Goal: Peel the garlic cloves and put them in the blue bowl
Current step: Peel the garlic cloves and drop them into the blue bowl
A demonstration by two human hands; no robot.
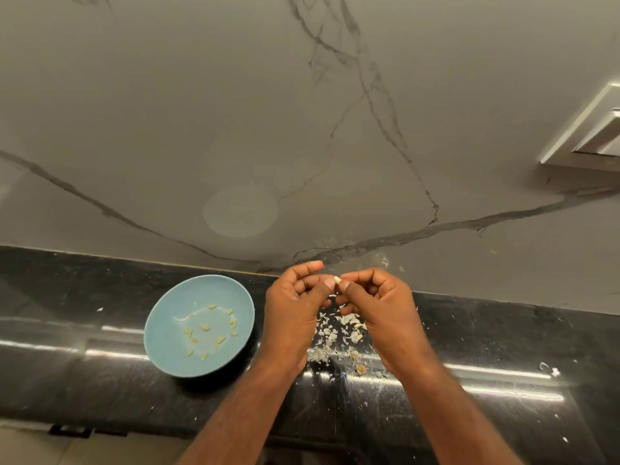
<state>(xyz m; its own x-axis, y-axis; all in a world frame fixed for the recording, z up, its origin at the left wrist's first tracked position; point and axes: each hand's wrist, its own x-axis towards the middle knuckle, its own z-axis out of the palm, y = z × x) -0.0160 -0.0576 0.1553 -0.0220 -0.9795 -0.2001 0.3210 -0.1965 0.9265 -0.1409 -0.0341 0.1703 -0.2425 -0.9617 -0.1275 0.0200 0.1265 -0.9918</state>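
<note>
Above the black countertop (pixel 100 397), just in front of the veined marble wall (pixel 201 129), both hands meet at one garlic clove (pixel 337 280). The left hand (pixel 295 307) has its fingers curled inward, and the tip of its thumb (pixel 322 290) presses against the clove from the left. The right hand (pixel 379 303) is curled in the same way and pinches the clove from the right between its thumb (pixel 349 290) and forefinger. Only a small pale end of the clove shows in the gap between the two thumb tips. That end points up and away from the person, toward the wall. The rest is hidden by the fingers, so I cannot tell its long axis for certain.

The clove is held off the counter, directly over a scatter of white peel scraps (pixel 335 333) lying between and below the two wrists. The blue bowl (pixel 167 354) sits on the counter to the left, near the left hand but not touching it. It holds about a dozen small yellowish peeled cloves (pixel 204 327), spread loosely across its bottom. More white flecks dot the dark counter to the right. A white switch plate (pixel 590 129) is fixed to the wall at the far right.
</note>
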